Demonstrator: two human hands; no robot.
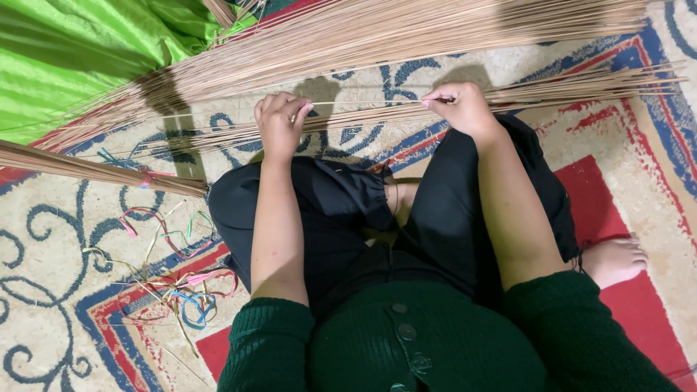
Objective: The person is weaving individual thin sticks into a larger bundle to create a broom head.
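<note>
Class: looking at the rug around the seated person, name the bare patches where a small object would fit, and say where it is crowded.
Bare rug lies at far left, beyond the coloured bands, and at right around the bare foot. Crowded: the thin sticks spread across the top, where the left hand and right hand work, and the tied bundle.

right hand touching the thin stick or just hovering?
Touching. In the head view the right hand pinches one end of the thin stick between its fingertips, and the left hand grips the same stick at its other end.
</note>
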